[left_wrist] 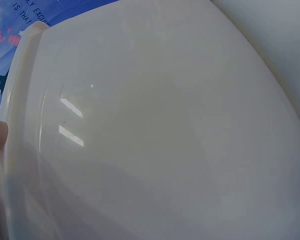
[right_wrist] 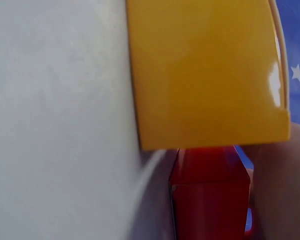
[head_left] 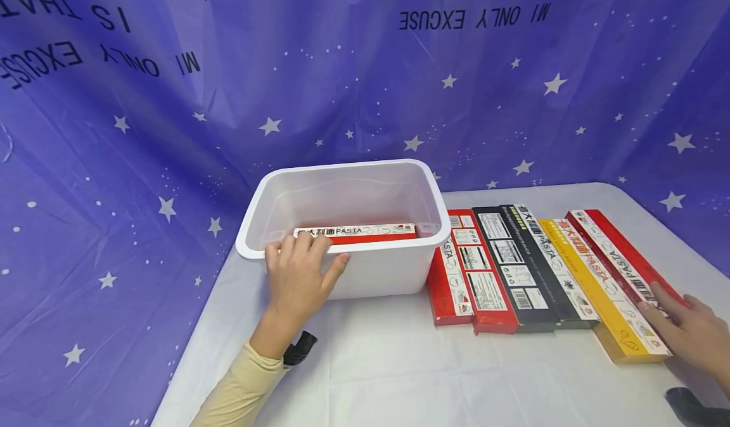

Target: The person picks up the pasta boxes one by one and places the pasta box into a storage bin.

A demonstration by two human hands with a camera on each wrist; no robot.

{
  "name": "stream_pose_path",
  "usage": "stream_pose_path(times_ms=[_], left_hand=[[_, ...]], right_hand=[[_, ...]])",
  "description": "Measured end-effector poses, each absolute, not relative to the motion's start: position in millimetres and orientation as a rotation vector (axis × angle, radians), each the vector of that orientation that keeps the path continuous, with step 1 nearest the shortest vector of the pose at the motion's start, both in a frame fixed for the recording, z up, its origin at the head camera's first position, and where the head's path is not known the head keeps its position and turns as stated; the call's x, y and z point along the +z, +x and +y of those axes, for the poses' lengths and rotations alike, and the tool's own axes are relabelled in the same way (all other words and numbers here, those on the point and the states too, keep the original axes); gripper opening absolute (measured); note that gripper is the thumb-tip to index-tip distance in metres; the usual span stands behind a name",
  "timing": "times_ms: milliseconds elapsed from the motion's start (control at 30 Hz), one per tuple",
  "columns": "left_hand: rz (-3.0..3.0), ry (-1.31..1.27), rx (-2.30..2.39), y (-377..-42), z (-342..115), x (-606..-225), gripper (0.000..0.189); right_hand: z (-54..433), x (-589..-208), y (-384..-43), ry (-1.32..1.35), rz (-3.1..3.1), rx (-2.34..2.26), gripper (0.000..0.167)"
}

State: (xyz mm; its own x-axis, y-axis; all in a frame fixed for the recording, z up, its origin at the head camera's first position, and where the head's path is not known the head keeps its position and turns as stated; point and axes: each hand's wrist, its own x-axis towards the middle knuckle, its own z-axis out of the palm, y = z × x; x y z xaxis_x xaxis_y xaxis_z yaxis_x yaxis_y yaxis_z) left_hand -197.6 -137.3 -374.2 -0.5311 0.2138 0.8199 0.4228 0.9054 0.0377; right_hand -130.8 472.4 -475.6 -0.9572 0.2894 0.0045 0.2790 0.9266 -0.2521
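Observation:
My left hand [head_left: 298,276] grips the near rim of a white plastic bin [head_left: 393,268], fingers hooked over the edge and thumb on the outside. Inside lies a red-and-white pasta box [head_left: 371,237], partly hidden by the rim. The bin's glossy wall [left_wrist: 155,115] fills most of the left wrist view. At the far right, my right hand [head_left: 687,329] reaches over the near end of a red pasta box [head_left: 616,256], extended fingers touching its top and edges. Beside it lies a yellow pasta box [head_left: 610,300]; its end [right_wrist: 210,75] hides part of the red box [right_wrist: 210,205] in the right wrist view.
Two red boxes [head_left: 493,287] and two black boxes [head_left: 519,275] lie side by side between the bin and the yellow box. A white cloth [head_left: 388,363] covers the table. Behind hangs a blue-purple curtain [head_left: 353,97] with stars and lettering.

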Motion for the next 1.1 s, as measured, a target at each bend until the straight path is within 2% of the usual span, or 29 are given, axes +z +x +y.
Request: stream_pose_path(times_ms=[267,567,800,1100], left_hand=[[-2.149,-0.454,-0.291,-197.3,-137.4,-373.8,0.069],[-2.172,-0.452,-0.294,-197.2,-138.0,-374.1,0.069],[-2.155,-0.456,-0.299,-197.0,-137.2,-373.0,0.068],[-2.158,-0.454,-0.305,-198.2,-137.0,-373.8,0.068]], right_hand=[[473.7,-474.3,-130.8,-0.486,-3.014,0.341,0.080],[477.3,-477.4,-138.2,-0.591,-3.024,0.400,0.095],[474.1,-472.2,-134.3,-0.551,-3.062,0.361,0.090],[480.8,-477.4,-135.3,-0.531,-3.064,0.310,0.094]])
